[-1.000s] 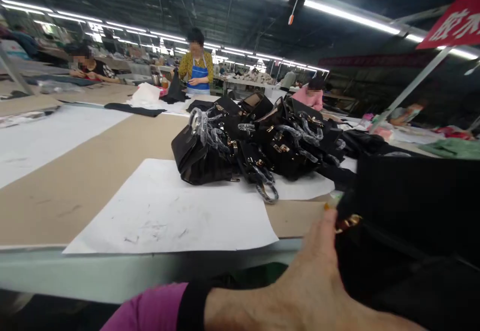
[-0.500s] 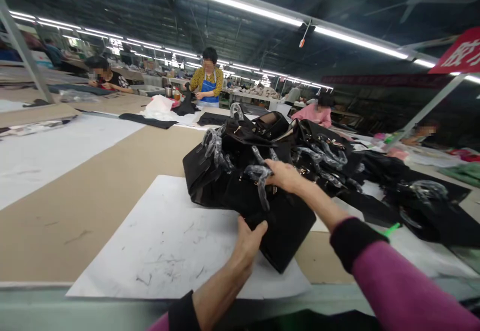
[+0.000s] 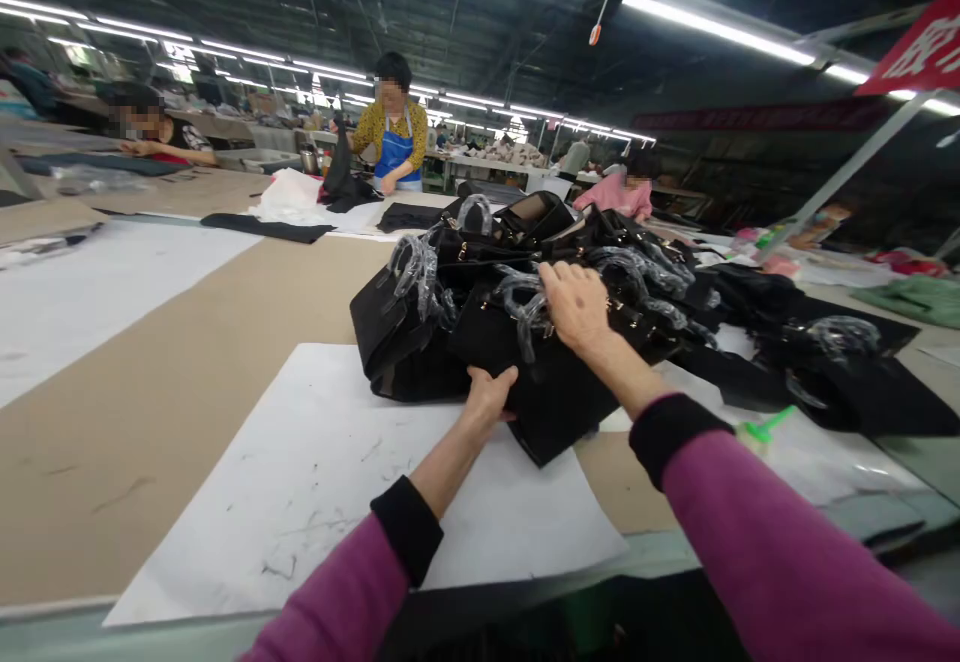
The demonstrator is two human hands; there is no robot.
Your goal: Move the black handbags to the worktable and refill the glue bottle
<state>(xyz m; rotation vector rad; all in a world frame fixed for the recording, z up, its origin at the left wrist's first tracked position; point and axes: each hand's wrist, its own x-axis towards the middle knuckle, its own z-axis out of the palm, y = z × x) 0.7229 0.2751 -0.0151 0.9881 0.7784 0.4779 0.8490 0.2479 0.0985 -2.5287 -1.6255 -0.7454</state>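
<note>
A black handbag (image 3: 559,387) with plastic-wrapped handles is tilted between my two hands, at the near side of a heap of similar bags. My left hand (image 3: 489,397) grips its lower left edge, thumb on the front and fingers underneath. At the top edge, beside the wrapped handles (image 3: 523,304), my right hand (image 3: 576,304) is closed on the bag; its fingertips are partly hidden. Another black bag (image 3: 397,337) stands just left of it, touching the pile. Below lies a white paper sheet (image 3: 300,482) with dark marks.
More black bags (image 3: 840,362) lie to the right. A bottle with a green nozzle (image 3: 761,432) stands near the right forearm. Across the table, a co-worker in a blue apron (image 3: 394,147) handles dark material. Other people sit further back. Brown board (image 3: 187,342) covers the table at left.
Both hands have moved the handbag away from me, up against the heap. My right hand has shifted slightly right of the handles, and the camera view has turned a little.
</note>
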